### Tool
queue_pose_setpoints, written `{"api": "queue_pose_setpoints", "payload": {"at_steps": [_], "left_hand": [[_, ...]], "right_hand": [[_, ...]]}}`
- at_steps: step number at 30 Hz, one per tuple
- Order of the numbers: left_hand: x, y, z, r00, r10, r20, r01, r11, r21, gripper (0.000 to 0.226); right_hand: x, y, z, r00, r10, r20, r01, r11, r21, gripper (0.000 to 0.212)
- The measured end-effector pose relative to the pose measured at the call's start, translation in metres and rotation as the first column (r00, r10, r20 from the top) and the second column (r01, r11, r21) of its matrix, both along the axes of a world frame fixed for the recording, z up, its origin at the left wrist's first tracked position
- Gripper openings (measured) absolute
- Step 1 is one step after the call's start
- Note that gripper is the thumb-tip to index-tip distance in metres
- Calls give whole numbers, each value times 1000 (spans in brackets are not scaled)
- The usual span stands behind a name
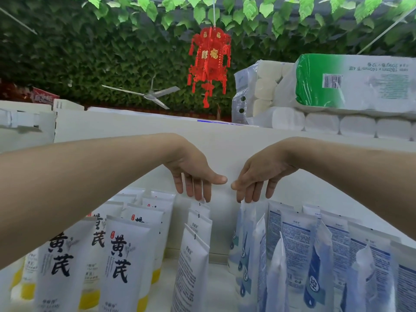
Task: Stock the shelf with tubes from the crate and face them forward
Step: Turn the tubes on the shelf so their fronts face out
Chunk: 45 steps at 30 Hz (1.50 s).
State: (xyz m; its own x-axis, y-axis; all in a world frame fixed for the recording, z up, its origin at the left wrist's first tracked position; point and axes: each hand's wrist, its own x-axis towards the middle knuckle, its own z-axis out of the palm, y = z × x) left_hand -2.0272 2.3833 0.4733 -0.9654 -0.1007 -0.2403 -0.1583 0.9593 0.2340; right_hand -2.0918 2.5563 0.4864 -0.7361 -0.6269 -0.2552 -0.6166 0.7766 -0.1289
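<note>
Both bare arms reach over the white shelf (220,296). Left hand (193,174) hangs with its grip released, fingers spread downward, fingertips just touching the crimped top of the rearmost white tube with small grey print (199,208), turned edge-on. Right hand (258,176) likewise slack, fingertips at the top of the rearmost pale blue-and-white tube (246,224); nothing clenched. Left rows: white tubes with yellow caps (126,264) standing cap-down, facing forward, bold black characters "黄芪". Right rows: blue-and-white tubes showing back-label text, one marked "控". Above: plastic-wrapped packs of white toilet rolls (351,86), print upside down; red hanging paper lantern (209,61).
</note>
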Motion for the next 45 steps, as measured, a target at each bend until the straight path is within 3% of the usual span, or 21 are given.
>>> {"api": "queue_pose_setpoints", "payload": {"at_steps": [4, 8, 11, 13, 16, 27, 45], "left_hand": [[1, 3, -2, 999, -46, -13, 46, 999, 22, 59], [-2, 1, -1, 992, -48, -120, 54, 997, 47, 43], [-8, 1, -1, 979, 17, -203, -35, 996, -85, 39], [-12, 4, -4, 981, 55, -187, -92, 976, -198, 37], [-17, 8, -11, 983, 73, -171, -113, 965, -238, 30], [-26, 14, -23, 960, -49, -274, -89, 879, -468, 39], [-25, 9, -23, 943, -47, -331, -115, 884, -453, 35]], "right_hand": [[-1, 0, -1, 1000, 30, -6, -30, 999, -41, 39], [-3, -1, -2, 991, 38, -127, -51, 993, -104, 24], [-1, -5, -5, 966, 7, -258, -24, 998, -66, 21], [1, -11, -9, 943, -31, -332, 22, 999, -32, 30], [8, -19, -15, 933, -56, -356, 64, 998, 9, 44], [15, -30, -27, 832, -9, -555, 40, 998, 44, 46], [12, -35, -29, 783, 10, -622, 84, 989, 123, 50]]}}
